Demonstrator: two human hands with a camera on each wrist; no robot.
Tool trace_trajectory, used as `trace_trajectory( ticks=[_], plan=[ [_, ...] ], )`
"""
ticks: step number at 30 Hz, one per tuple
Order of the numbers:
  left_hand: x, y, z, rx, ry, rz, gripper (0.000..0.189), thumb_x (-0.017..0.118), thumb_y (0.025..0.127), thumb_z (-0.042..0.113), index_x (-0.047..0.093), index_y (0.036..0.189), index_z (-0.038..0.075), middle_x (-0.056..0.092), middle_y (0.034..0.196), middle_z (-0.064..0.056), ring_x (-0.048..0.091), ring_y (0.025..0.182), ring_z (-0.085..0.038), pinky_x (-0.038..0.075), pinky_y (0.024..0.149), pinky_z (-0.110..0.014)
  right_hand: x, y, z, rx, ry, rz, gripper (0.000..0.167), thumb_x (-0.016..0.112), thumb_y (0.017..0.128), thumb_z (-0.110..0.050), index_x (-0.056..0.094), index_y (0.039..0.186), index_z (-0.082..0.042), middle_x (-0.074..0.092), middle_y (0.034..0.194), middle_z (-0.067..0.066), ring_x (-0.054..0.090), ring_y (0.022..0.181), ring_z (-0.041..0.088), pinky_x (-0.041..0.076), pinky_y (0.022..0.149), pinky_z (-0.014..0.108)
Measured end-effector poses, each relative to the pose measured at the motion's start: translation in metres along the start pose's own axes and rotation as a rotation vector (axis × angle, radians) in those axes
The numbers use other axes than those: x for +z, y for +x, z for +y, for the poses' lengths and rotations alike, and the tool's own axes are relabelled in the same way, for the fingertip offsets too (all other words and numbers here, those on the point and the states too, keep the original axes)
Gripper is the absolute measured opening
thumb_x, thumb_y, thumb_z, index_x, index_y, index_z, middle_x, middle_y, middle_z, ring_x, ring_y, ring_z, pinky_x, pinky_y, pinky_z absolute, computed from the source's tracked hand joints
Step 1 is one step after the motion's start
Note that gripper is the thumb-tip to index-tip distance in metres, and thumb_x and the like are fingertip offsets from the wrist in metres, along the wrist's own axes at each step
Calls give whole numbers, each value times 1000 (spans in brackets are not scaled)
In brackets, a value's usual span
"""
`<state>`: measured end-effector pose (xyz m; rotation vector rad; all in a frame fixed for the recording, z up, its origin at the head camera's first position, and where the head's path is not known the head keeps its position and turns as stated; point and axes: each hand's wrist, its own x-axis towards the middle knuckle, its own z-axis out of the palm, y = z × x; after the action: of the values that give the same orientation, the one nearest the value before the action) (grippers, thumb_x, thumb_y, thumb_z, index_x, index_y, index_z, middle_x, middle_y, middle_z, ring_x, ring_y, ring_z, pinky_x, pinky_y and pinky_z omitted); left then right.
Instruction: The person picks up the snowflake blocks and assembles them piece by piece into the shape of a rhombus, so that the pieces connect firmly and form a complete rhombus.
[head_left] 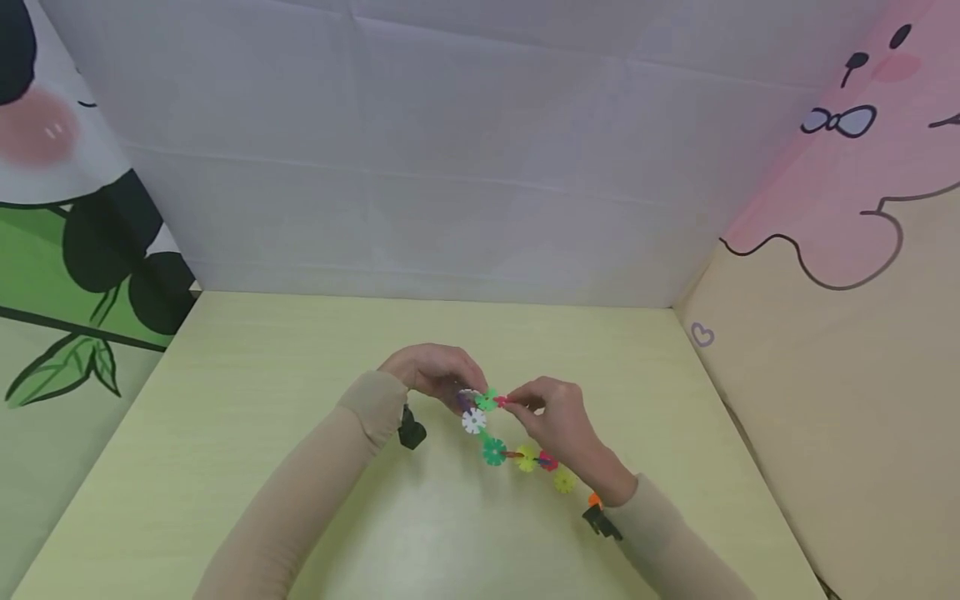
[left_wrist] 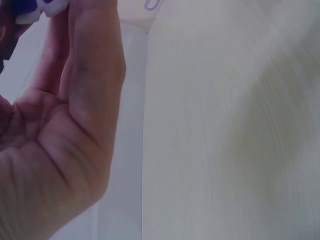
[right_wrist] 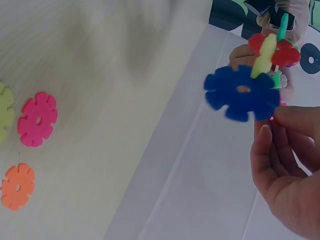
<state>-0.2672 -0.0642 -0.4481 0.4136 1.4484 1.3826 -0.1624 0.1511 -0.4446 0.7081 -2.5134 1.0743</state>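
A chain of slotted flower-shaped plastic discs hangs between the two hands, with a white disc (head_left: 474, 421), a green disc (head_left: 494, 452) and a yellow disc (head_left: 527, 457) along it. My left hand (head_left: 438, 371) grips its upper end; purple and white discs (left_wrist: 42, 7) show at those fingers in the left wrist view. Thumb and forefinger of my right hand (head_left: 553, 421) pinch a small pink disc (head_left: 501, 402) right beside a light green disc (head_left: 486, 400). In the right wrist view a blue disc (right_wrist: 242, 94) of the chain overlaps the space before the right fingertips.
Loose on the pale wooden table (head_left: 300, 358) lie a pink disc (right_wrist: 38, 120), an orange disc (right_wrist: 18, 186) and a yellow disc (head_left: 564, 481), below the right forearm. A white wall (head_left: 450, 167) stands behind; printed panels flank both sides. Black devices (head_left: 411, 429) sit at the wrists.
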Motion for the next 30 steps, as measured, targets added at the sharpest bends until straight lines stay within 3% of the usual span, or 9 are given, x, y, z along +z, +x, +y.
trace_trajectory(
  ticks=[11,17,26,30],
  plan=[
    [-1,2,-1,-34,17,45,16,69,85,14,69,87,-2,64,84,-14,62,74,-23,53,75,-43,-9,3,-4,34,-14,-61,11,82,75,-6,76,84,-10,68,79,-8,61,67,1,52,60,22],
    [-5,-2,-3,-22,6,50,12,68,85,11,68,84,-1,63,81,-13,61,71,-23,53,74,-41,-25,-2,8,136,-56,-101,15,81,76,-6,75,90,-9,70,83,-5,63,68,6,51,61,23],
    [-10,-10,-5,-5,-22,76,10,69,85,9,69,85,-1,62,83,-13,61,72,-23,53,77,-43,-44,-20,50,341,-205,-408,19,76,81,-8,72,100,-5,69,93,3,60,82,16,50,72,32],
    [-12,-12,-6,6,-32,78,10,68,85,9,70,85,-1,62,83,-12,60,71,-24,53,77,-43,-45,-31,68,425,-228,-484,22,76,80,-7,71,101,-3,67,93,5,58,84,21,50,77,38]
  ],
)
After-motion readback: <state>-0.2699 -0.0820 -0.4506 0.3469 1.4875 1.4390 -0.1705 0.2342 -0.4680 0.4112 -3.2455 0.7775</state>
